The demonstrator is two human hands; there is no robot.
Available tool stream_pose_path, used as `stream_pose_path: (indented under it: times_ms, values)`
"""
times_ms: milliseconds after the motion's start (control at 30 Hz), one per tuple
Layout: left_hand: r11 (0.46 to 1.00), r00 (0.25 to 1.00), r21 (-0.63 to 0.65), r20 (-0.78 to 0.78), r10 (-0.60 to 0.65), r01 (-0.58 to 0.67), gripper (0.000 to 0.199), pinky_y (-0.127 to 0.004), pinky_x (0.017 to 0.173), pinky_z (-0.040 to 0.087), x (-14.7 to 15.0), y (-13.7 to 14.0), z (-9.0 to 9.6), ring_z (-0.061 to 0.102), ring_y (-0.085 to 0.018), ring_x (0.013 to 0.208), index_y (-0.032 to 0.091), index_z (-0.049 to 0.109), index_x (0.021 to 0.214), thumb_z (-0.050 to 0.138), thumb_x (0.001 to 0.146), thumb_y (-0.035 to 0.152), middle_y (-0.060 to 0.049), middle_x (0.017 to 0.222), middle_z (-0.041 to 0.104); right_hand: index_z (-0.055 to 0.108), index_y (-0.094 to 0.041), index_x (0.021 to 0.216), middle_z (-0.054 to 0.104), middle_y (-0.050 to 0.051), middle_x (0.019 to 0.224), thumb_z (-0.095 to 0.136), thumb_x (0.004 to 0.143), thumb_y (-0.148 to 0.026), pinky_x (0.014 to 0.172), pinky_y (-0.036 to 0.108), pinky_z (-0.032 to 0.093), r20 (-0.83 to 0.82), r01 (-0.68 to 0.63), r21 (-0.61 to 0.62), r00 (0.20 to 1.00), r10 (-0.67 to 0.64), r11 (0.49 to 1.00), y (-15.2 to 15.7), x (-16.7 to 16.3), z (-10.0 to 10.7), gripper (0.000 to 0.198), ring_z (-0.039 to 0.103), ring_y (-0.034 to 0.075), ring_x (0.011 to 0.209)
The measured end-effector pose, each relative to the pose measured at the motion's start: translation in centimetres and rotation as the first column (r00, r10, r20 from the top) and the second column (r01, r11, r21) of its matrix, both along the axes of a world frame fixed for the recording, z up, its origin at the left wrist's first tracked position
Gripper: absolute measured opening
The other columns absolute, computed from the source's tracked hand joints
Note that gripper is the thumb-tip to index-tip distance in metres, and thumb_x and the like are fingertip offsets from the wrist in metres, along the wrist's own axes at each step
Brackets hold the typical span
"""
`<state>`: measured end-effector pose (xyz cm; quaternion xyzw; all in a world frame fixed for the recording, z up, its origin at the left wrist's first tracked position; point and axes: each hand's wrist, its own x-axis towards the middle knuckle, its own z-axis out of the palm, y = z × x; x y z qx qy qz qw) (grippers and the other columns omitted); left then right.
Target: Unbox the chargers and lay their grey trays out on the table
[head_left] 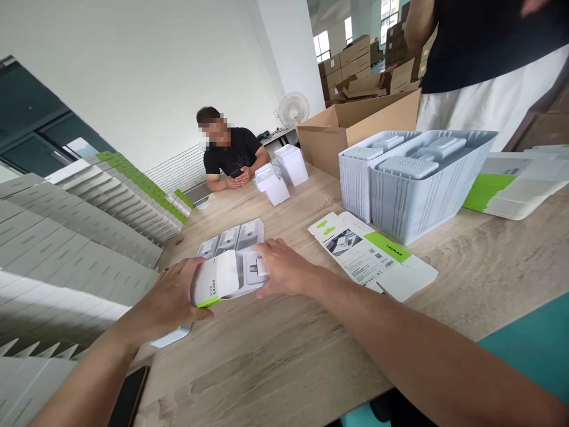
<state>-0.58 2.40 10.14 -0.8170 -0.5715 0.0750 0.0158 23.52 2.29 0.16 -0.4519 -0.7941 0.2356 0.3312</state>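
Note:
My left hand (180,292) is wrapped round a small white and green carton (217,276), its open end facing right. With my right hand (281,267) I grip the right end of a white plastic tray (242,277), which sits partly inside the carton. A small charger-like piece with metal prongs lies in that tray. Just behind it on the table stand several similar filled trays (229,237). Part of a pale flat piece (172,337) shows under my left wrist.
Flattened cartons (377,255) lie on the wooden table (275,362) at right, before stacked plastic trays (413,196). White cartons (75,255) are piled at left. A person (231,154) sits across; another (484,59) stands by a cardboard box (324,139). A dark phone-like object (128,396) lies near me.

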Motion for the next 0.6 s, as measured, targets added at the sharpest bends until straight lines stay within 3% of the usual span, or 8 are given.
stream_pose_path:
  times_ms: [67,133,200,267,333,467,600]
  values:
    - [0.999,0.999,0.001,-0.006,-0.036,0.036,0.083,-0.048,0.103,0.029,0.9,-0.1,0.0,0.042,-0.036,0.126,0.019,0.040,0.130,0.078,0.060,0.039,-0.014,0.132,0.051,0.052,-0.012,0.129,0.055,0.017,0.120,0.093,0.047,-0.037,0.094,0.048,0.045,-0.054,-0.036,-0.009,0.998,0.036,0.999,-0.1,-0.2,-0.1,0.095,0.047,0.036,0.115]
    - [0.999,0.999,-0.020,0.023,-0.043,0.043,0.081,-0.049,0.105,0.028,1.6,0.0,0.0,0.041,-0.036,0.128,0.021,0.041,0.129,0.078,0.060,0.041,-0.012,0.134,0.050,0.047,-0.016,0.135,0.052,0.017,0.130,0.093,0.048,-0.041,0.099,0.049,0.043,-0.216,-0.108,-0.040,0.971,0.097,0.993,0.0,-0.4,-0.1,0.101,0.046,0.036,0.122]
    - [0.999,0.998,-0.040,0.064,-0.010,0.013,0.084,-0.049,0.103,0.033,1.9,0.1,0.0,0.043,-0.037,0.127,0.022,0.039,0.133,0.077,0.062,0.046,-0.012,0.137,0.048,0.037,-0.021,0.143,0.046,0.015,0.141,0.087,0.058,-0.048,0.101,0.046,0.043,-0.483,-0.180,-0.106,0.869,0.108,0.978,0.4,-0.4,-0.1,0.102,0.046,0.032,0.128]
    - [0.998,0.992,-0.057,0.116,0.041,-0.035,0.089,-0.047,0.098,0.040,1.7,0.3,-0.1,0.046,-0.037,0.124,0.021,0.033,0.137,0.076,0.064,0.049,-0.013,0.137,0.048,0.034,-0.024,0.144,0.043,0.013,0.147,0.076,0.073,-0.048,0.103,0.043,0.043,-0.709,-0.221,-0.168,0.704,0.038,0.961,0.8,-0.2,0.0,0.086,0.045,0.028,0.133]
    - [0.996,0.982,-0.062,0.171,0.075,-0.065,0.095,-0.046,0.096,0.044,1.2,0.5,-0.2,0.047,-0.036,0.123,0.021,0.029,0.139,0.077,0.063,0.050,-0.014,0.136,0.048,0.038,-0.023,0.142,0.042,0.012,0.148,0.072,0.079,-0.041,0.105,0.041,0.042,-0.789,-0.240,-0.213,0.615,-0.021,0.947,1.0,0.1,0.3,0.074,0.043,0.026,0.136]
    - [0.998,0.979,-0.041,0.194,0.062,-0.055,0.095,-0.049,0.098,0.042,0.5,0.2,-0.6,0.043,-0.039,0.126,0.023,0.033,0.138,0.079,0.060,0.050,-0.014,0.137,0.048,0.029,-0.028,0.150,0.040,0.011,0.150,0.078,0.070,-0.028,0.101,0.041,0.045,-0.659,-0.335,-0.204,0.742,0.125,0.920,0.2,0.5,0.6,0.094,0.049,0.027,0.129]
    - [1.000,0.981,-0.031,0.196,0.013,-0.007,0.091,-0.051,0.100,0.041,0.6,-0.3,-0.7,0.045,-0.040,0.123,0.023,0.039,0.135,0.080,0.058,0.050,-0.012,0.135,0.050,0.032,-0.026,0.149,0.039,0.011,0.152,0.084,0.062,-0.026,0.103,0.040,0.043,-0.545,-0.281,-0.039,0.811,0.216,0.959,-0.1,0.2,0.3,0.101,0.045,0.028,0.132]
